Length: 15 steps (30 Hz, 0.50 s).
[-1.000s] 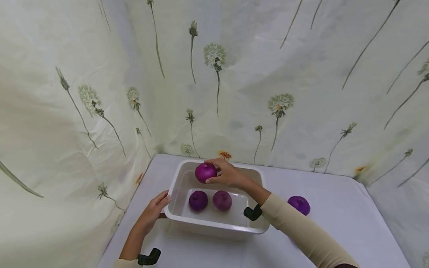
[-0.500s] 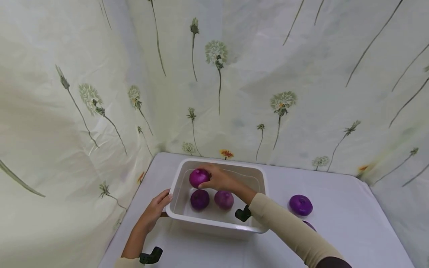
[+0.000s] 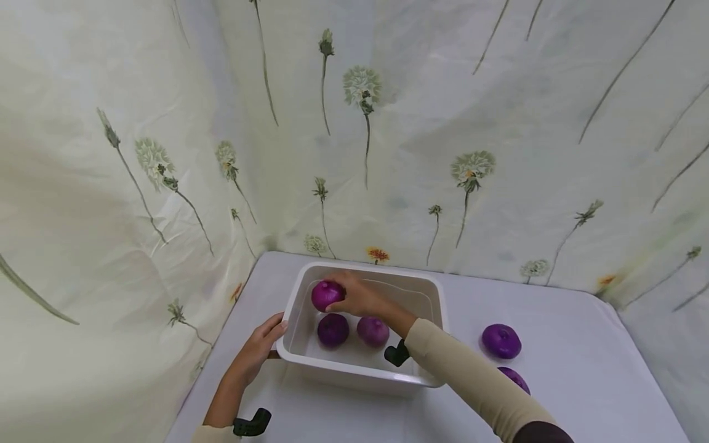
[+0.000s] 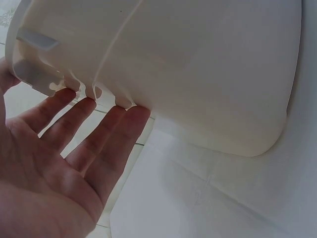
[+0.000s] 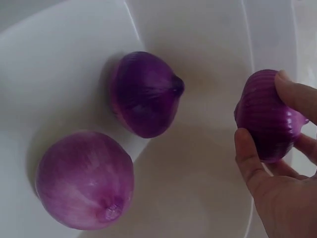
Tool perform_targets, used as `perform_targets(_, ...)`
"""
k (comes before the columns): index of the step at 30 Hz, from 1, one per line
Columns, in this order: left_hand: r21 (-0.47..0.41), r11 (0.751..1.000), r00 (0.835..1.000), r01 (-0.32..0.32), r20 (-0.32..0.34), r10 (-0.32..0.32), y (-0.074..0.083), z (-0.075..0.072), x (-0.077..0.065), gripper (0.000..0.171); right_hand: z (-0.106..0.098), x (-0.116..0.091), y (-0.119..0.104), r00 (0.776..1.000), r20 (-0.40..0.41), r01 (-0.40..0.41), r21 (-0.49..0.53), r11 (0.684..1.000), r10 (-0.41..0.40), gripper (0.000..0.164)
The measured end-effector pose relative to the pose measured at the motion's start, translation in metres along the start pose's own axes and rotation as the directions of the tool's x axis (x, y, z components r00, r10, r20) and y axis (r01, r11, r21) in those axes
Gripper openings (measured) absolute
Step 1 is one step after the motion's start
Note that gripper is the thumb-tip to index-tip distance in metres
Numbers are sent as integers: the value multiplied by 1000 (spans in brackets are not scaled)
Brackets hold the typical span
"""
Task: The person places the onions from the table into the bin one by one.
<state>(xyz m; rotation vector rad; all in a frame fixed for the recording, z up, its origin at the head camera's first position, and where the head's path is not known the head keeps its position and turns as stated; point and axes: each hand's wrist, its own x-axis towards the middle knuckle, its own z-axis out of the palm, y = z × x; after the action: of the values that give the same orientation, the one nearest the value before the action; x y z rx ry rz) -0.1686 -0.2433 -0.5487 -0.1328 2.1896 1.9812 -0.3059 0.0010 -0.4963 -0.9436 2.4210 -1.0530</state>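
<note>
The right hand grasps a red onion between thumb and fingers, within the far left corner of a white plastic tub; whether this onion touches the tub wall cannot be told. The left hand grips the tub's left end, thumb at the rim and fingertips against its ribbed underside. Inside, on the tub floor, a dark onion and a paler onion lie side by side, slightly apart. To the right, on the white-covered surface, rest a whole onion and a second, partly sleeve-hidden onion.
</note>
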Motion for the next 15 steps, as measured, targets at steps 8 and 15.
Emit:
perform_targets(8,4,1000,1000,2,6,-2,-2,1,1,54,12,4,8,1000,3,-1,-69,998,1,69)
perform_targets(15,-2,1000,1000,1,2,-1,-1,2,1,54,25,9,12,1000,-3,28,-140,990,-29,67)
